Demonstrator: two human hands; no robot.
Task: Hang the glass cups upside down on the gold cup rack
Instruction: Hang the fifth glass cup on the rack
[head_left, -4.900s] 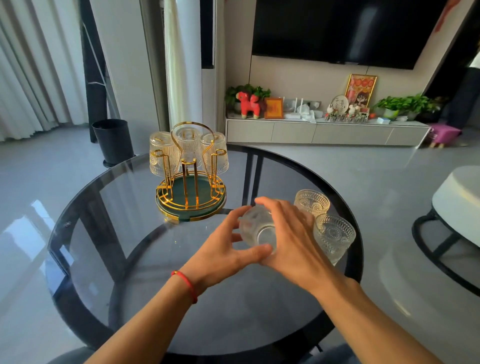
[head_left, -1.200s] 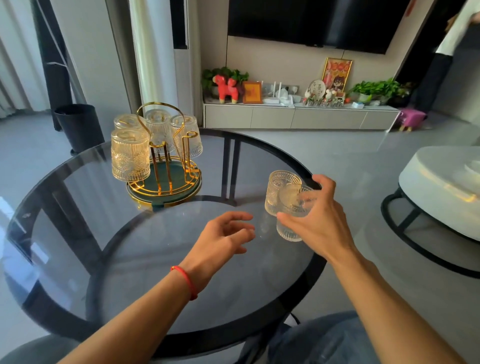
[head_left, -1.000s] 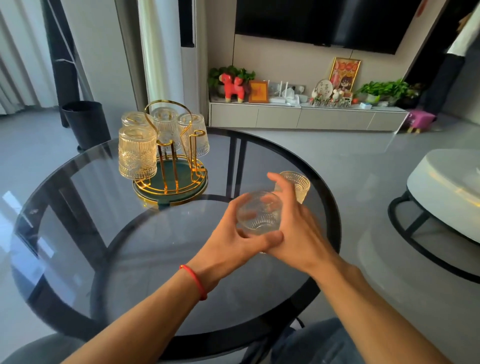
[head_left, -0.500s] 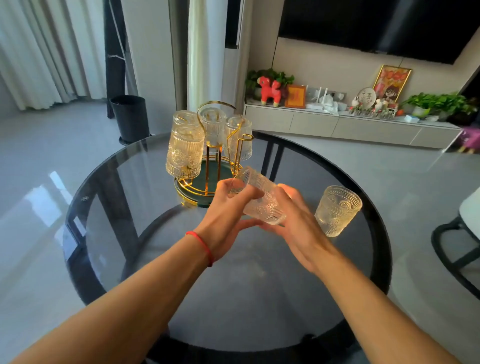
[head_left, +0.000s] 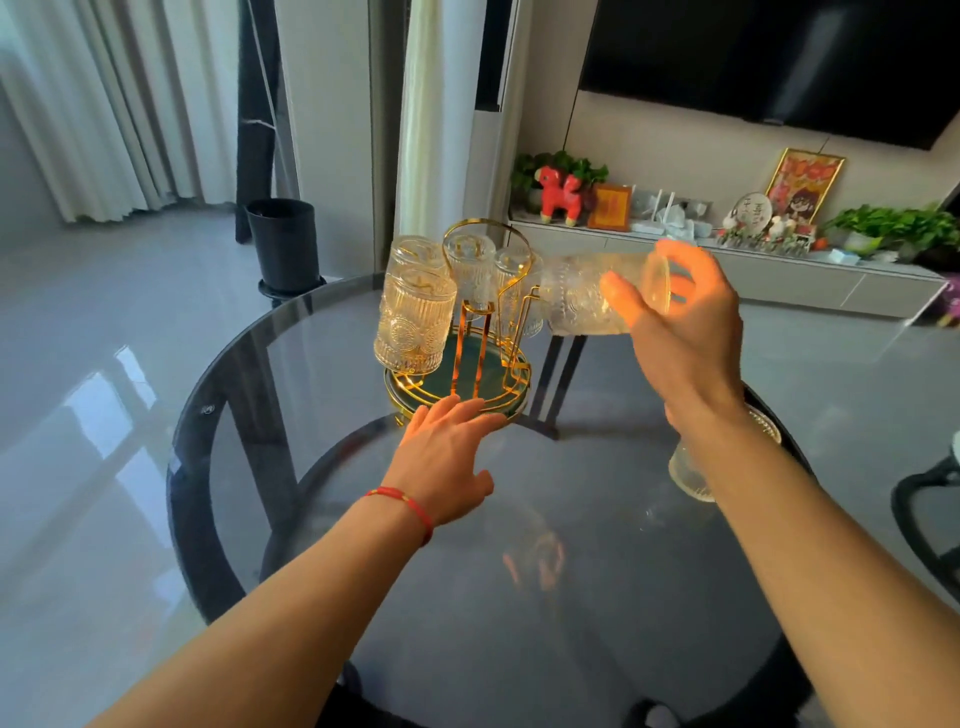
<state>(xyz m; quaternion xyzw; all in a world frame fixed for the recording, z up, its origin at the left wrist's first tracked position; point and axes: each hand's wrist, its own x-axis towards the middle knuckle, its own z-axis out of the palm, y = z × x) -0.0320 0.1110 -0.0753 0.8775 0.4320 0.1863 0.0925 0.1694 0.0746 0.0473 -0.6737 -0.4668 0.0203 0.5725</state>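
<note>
From the head camera, the right hand (head_left: 685, 332) holds a glass cup (head_left: 597, 293) up in the air, just right of the gold cup rack (head_left: 467, 332). Its fingers (head_left: 618, 291) are clamped round the cup's wall near the base. The cup lies on its side: its long axis runs left to right, base toward the palm, mouth pointing left at the rack. An empty gold peg (head_left: 524, 306) stands on the rack's right side, and the cup's mouth is just beside its top. The move, I'd judge, turns on this: the mouth has to tip down and settle over that peg, and the right hand is already the nearer one for it.

The left hand (head_left: 441, 447) lies low on the bench (head_left: 311, 467), fingers spread and holding nothing, their tips at the near rim of the rack's green base, probably to steady it.

Four hung cups (head_left: 413, 322) already sit inverted on the left and far pegs; the nearest far one is close to the incoming cup's mouth, so a clink there looks the main risk. The rack's tall loop handle (head_left: 480, 231) rises in the middle, left of the free peg.

One last cup (head_left: 691, 473) stands on the bench at the right edge, mostly hidden under the right forearm.
</note>
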